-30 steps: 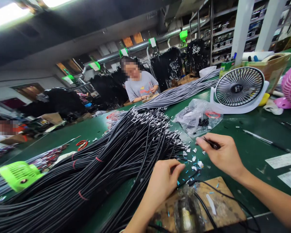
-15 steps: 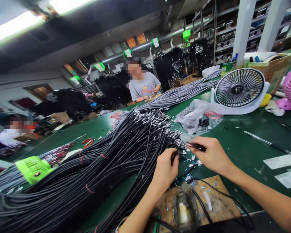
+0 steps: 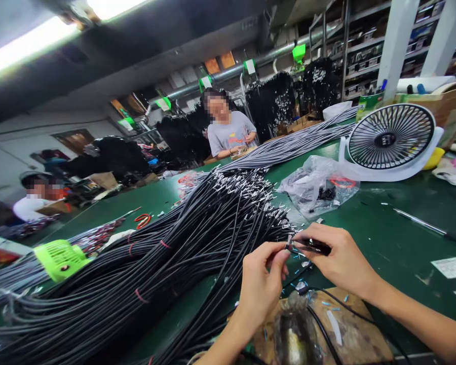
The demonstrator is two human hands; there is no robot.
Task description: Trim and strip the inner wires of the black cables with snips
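My left hand (image 3: pixel 262 279) pinches the end of a black cable, whose pale, stripped tip (image 3: pixel 289 239) shows above the thumb. Close on its right, my right hand (image 3: pixel 336 253) is closed around a slim black tool (image 3: pixel 314 246) that looks like tweezers, its point at the cable tip. Fingers partly cover both. Beyond the hands lies a large heap of black cables (image 3: pixel 175 253) with silvery stripped ends. Below the hands is a worn wooden board (image 3: pixel 351 334) carrying a taped, metallic lump (image 3: pixel 294 339) and a loose black cord.
On the green table (image 3: pixel 395 253) lie blue and white scraps, a pen (image 3: pixel 420 221) and paper labels (image 3: pixel 454 266). A clear plastic bag (image 3: pixel 307 185) and a white fan (image 3: pixel 391 139) stand farther right. A green fan (image 3: pixel 61 259) is at left. A co-worker (image 3: pixel 231 132) sits across.
Both hands have come together, and the tool's point now meets the pale cable tip held upright in my left fingers. The view has shifted slightly.
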